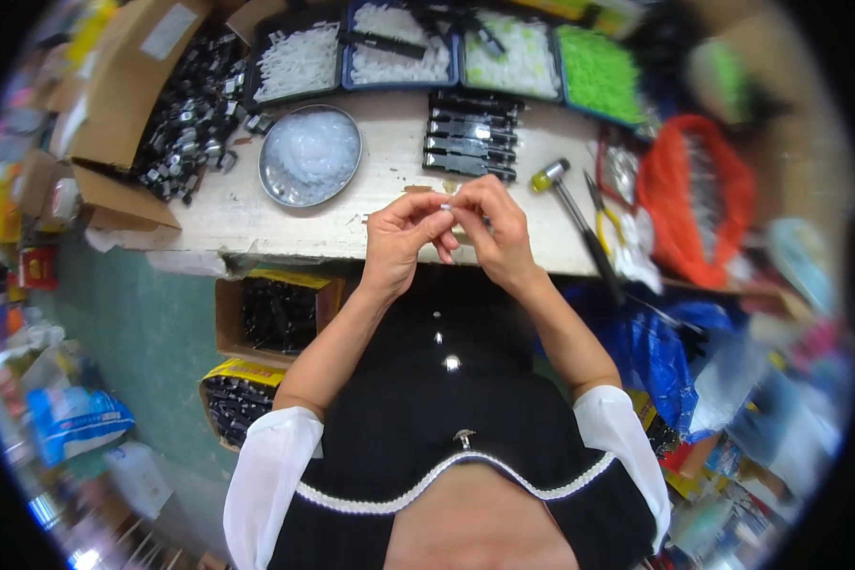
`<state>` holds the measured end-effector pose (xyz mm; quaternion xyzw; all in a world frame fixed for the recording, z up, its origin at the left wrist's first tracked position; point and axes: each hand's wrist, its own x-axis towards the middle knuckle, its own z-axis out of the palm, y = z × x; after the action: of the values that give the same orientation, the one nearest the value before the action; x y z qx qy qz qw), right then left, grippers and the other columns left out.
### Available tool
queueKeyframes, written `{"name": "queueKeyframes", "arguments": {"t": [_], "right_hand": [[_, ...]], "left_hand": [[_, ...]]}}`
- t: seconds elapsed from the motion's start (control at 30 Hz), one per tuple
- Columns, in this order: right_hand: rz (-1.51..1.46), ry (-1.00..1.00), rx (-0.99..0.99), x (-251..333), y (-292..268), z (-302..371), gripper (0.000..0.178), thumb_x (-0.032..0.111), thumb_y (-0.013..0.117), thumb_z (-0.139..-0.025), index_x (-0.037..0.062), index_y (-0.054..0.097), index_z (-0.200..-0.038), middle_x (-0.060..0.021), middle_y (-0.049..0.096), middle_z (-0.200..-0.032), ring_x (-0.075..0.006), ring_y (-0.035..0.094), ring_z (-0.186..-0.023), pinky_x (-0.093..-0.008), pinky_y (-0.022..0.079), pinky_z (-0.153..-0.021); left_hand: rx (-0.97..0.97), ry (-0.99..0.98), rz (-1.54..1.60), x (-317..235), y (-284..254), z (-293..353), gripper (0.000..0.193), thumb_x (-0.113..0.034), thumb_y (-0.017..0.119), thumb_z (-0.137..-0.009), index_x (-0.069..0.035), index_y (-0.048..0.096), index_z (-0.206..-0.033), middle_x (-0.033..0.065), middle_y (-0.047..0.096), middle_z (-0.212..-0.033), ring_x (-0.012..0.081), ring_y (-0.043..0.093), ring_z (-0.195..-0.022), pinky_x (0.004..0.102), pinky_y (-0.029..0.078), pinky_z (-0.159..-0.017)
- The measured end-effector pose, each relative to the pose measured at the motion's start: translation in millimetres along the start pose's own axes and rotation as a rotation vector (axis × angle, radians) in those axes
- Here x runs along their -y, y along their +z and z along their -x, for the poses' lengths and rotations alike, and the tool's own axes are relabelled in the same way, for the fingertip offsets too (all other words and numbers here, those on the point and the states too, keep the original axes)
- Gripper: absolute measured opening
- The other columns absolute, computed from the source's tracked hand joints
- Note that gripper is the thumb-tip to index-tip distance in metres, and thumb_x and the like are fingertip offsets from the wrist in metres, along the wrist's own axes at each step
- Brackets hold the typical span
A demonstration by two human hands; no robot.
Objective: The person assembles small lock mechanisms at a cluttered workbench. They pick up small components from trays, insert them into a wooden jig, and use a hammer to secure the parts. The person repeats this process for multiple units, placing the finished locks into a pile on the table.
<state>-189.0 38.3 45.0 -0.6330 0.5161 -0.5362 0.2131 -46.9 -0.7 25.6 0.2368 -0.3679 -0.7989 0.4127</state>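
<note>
My left hand [402, 234] and my right hand [492, 228] meet over the front edge of the white worktable [220, 226]. Between their fingertips is a small white piece [446, 206], pinched from both sides and mostly covered by the fingers. Just beyond my right hand lies a stack of black, flat, bar-shaped parts [470, 135] in a row. Left of my hands stands a round metal dish [311, 155] with a whitish, translucent mass in it. To the right rests a hammer [575, 209] with a yellow-and-grey head and a dark handle.
Trays of small white pieces [299, 63] and bright green pieces [598, 71] line the back. A cardboard box [128, 85] spills black-and-silver parts at left. Yellow-handled pliers [606, 214] and an orange-red bag [660, 195] lie right. Boxes of black parts [278, 316] stand below.
</note>
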Motion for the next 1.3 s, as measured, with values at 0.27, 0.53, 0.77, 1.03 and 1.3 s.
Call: {"name": "queueKeyframes", "arguments": {"t": [0.27,0.53,0.77,1.03,1.3], "right_hand": [[0.321,-0.023,0.110,-32.3,-9.7,-0.8,0.007,0.004,0.061,-0.077,0.0052,0.055,-0.081,-0.0054,0.052,-0.080,-0.0237,0.048,-0.080,-0.0346,0.033,-0.071],[0.456,-0.071,0.204,-40.5,4.9,1.1,0.007,0.007,0.060,-0.077,0.0087,0.055,-0.082,-0.0038,0.050,-0.081,-0.0221,0.045,-0.084,-0.0368,0.028,-0.072],[0.596,-0.151,0.238,-44.8,12.4,1.5,0.009,0.008,0.061,-0.076,0.0088,0.055,-0.083,-0.0038,0.051,-0.082,-0.0232,0.045,-0.085,-0.0378,0.029,-0.072],[0.424,-0.081,0.045,-55.7,-44.2,-11.0,0.013,0.003,0.061,-0.074,0.0034,0.058,-0.086,-0.0106,0.058,-0.083,-0.0285,0.055,-0.082,-0.0393,0.041,-0.070],[1.154,0.478,-0.030,-106.6,-189.3,-4.2,0.014,0.004,0.051,-0.078,-0.0007,0.057,-0.090,-0.0206,0.057,-0.094,-0.0394,0.059,-0.083,-0.0489,0.046,-0.071]], "left_hand": [[-0.128,0.243,-0.641,-8.2,-17.2,-11.9,0.022,-0.004,0.067,-0.079,0.002,0.064,-0.100,0.0018,0.058,-0.078,0.0046,0.051,-0.061,0.0172,0.041,-0.052],[-0.105,0.227,-0.947,-4.0,-29.7,-19.5,0.019,0.000,0.067,-0.073,-0.003,0.067,-0.092,0.0032,0.057,-0.076,0.0074,0.050,-0.060,0.0214,0.041,-0.054],[-0.059,0.244,-1.044,0.7,-34.3,-24.2,0.020,0.002,0.067,-0.072,-0.003,0.067,-0.091,0.0037,0.057,-0.079,0.0106,0.053,-0.063,0.0230,0.042,-0.058],[0.161,0.083,-1.631,-20.4,-13.4,-47.7,0.020,-0.021,0.074,-0.067,-0.005,0.065,-0.075,0.0119,0.061,-0.079,0.0316,0.060,-0.075,0.0393,0.047,-0.068],[0.255,0.152,-1.700,-29.2,37.4,-146.2,0.021,-0.024,0.069,-0.071,-0.006,0.067,-0.081,0.0164,0.065,-0.084,0.0340,0.062,-0.078,0.0419,0.048,-0.069]]}}
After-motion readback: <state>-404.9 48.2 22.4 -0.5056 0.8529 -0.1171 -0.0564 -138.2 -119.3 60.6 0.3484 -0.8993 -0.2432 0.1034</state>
